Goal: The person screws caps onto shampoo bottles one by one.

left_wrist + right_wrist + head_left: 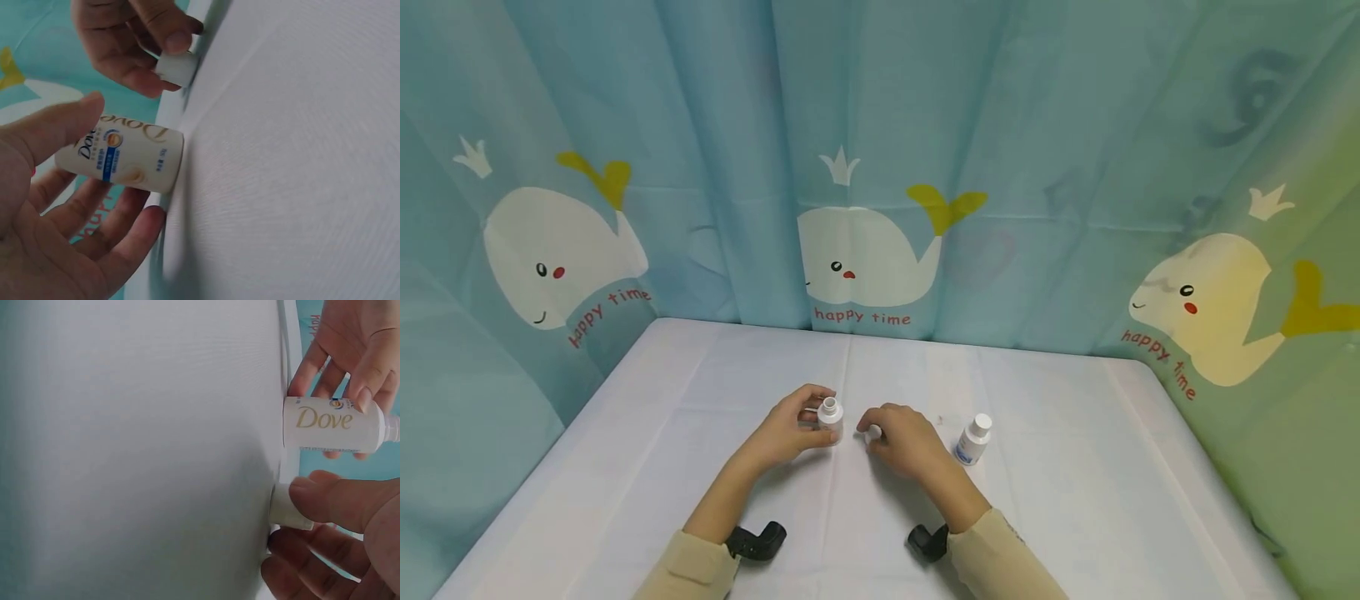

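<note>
White tabletop (1097, 500), uncapped bottle (831, 425) at left hand (784, 432), cap (289, 509) at right hand (904, 439), capped bottle (973, 442) right of both.

A curtain (1045, 92) hangs behind the far edge of the worktop (1120, 500). Across it, from left edge to right, come the left hand (786, 432), the Dove bottle (830, 423) in its grasp, the cap (290, 507) in the right hand (907, 440), then the capped bottle (973, 440), well in from the right edge.
</note>
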A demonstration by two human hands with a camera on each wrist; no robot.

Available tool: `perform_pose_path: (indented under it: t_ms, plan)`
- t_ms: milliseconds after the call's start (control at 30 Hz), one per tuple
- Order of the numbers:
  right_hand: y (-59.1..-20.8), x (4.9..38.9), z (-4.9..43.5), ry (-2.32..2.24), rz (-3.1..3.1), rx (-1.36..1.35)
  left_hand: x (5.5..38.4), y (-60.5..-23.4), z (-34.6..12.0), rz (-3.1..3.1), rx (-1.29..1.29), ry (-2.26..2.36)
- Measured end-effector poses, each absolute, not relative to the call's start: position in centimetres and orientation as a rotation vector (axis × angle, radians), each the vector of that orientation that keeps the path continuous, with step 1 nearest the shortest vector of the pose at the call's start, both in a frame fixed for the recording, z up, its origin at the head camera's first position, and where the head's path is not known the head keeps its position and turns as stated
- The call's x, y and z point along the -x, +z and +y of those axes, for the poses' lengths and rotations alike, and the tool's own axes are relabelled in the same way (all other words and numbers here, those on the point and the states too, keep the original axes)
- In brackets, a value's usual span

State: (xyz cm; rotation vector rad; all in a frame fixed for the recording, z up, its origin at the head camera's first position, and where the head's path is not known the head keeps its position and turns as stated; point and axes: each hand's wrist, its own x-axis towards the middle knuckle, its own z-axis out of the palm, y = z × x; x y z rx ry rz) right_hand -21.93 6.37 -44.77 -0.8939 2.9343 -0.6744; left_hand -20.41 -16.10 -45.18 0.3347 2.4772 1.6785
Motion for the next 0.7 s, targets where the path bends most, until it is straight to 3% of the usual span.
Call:
perform_pose_path:
  t_ms: [433, 700]
  plan:
    - [-43.6, 20.5, 8.4, -0.906, 2.977, 0.924, 20.4, -45.5, -15.5, 2.528, -0.238, 1.736]
    - [-41.3, 19.5, 11.3, -1.301, 2.835, 1.017, 19.9, -43.8, -14.5, 2.497, -0.366, 1.83]
